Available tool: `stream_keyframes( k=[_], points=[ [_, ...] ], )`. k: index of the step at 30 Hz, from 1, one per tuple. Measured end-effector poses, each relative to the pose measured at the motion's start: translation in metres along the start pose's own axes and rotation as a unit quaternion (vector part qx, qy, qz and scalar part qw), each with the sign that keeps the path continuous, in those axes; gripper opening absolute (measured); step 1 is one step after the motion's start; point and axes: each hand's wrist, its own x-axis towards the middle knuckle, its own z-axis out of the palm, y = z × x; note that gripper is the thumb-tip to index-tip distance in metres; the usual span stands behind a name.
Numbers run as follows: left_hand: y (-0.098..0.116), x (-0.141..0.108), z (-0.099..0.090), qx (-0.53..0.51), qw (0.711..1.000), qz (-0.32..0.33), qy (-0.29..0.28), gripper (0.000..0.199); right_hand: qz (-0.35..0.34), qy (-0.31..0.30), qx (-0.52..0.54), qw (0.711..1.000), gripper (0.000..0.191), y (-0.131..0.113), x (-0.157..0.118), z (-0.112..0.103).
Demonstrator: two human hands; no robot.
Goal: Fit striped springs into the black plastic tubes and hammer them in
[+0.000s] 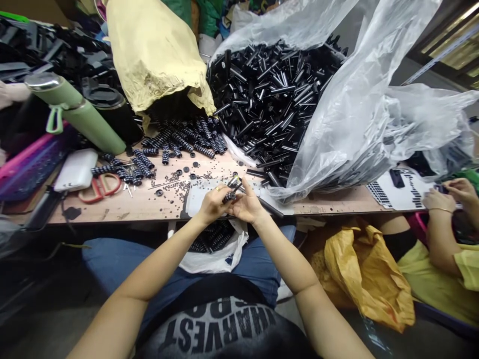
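Observation:
Both my hands meet over the table's front edge. My left hand (pixel 214 203) is closed around a short black rod with pale ridged bands (pixel 229 197). My right hand (pixel 247 203) touches it from the other side, its fingers curled and partly hidden. A small shiny part (pixel 236 182) shows between the fingertips, too small to name. Under my hands is a pale flat sheet (pixel 194 192), and a plain black tube (pixel 271 208) lies beside my right hand. Below, a white bag (pixel 239 249) with banded rods in it rests on my lap.
A yellow sack (pixel 157 55) spills banded rods (pixel 183 137) onto the table. A clear plastic bag (pixel 337 124) holds many black tubes (pixel 277 94). Tiny dark beads, red-handled scissors (pixel 100 188) and a green bottle (pixel 78 112) are at left. Another person's hands (pixel 447 197) work at right.

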Motion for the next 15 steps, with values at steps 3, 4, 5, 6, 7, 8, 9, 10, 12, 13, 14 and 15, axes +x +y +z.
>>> stream_keyframes(
  k=[3,4,5,6,7,8,9,10,12,13,14,15],
  points=[
    [0.005,-0.004,-0.004,-0.061,0.997,-0.056,0.009,0.027,-0.103,0.038,-0.122,0.987,0.057,0.009,-0.005,-0.015],
    [0.008,-0.004,-0.006,-0.111,0.989,-0.100,0.022,0.030,-0.144,0.058,-0.203,0.967,0.058,0.010,-0.008,-0.024],
    [0.010,-0.004,-0.007,-0.172,0.973,-0.149,0.033,0.033,-0.182,0.077,-0.295,0.935,0.061,0.009,-0.011,-0.033],
    [0.013,-0.003,-0.009,-0.236,0.951,-0.197,0.040,0.035,-0.210,0.092,-0.387,0.893,0.063,0.006,-0.014,-0.043],
    [0.015,-0.001,-0.010,-0.294,0.925,-0.237,0.042,0.038,-0.230,0.105,-0.466,0.848,0.064,0.002,-0.017,-0.051],
    [0.017,0.000,-0.011,-0.341,0.900,-0.268,0.041,0.041,-0.246,0.117,-0.527,0.805,0.063,-0.003,-0.020,-0.057],
    [0.018,0.002,-0.011,-0.374,0.880,-0.291,0.040,0.045,-0.261,0.127,-0.569,0.770,0.062,-0.008,-0.022,-0.060],
    [0.019,0.004,-0.011,-0.396,0.864,-0.308,0.039,0.049,-0.278,0.132,-0.597,0.741,0.063,-0.012,-0.024,-0.060],
    [0.022,0.007,-0.010,-0.426,0.838,-0.339,0.041,0.056,-0.319,0.115,-0.636,0.693,0.077,-0.017,-0.027,-0.050],
    [0.023,0.008,-0.010,-0.439,0.825,-0.355,0.041,0.057,-0.342,0.093,-0.649,0.673,0.087,-0.017,-0.028,-0.042],
    [0.024,0.009,-0.009,-0.451,0.811,-0.370,0.045,0.055,-0.365,0.064,-0.658,0.656,0.097,-0.015,-0.028,-0.033],
    [0.025,0.010,-0.008,-0.461,0.799,-0.383,0.053,0.051,-0.385,0.036,-0.661,0.642,0.104,-0.013,-0.027,-0.024]
  ],
)
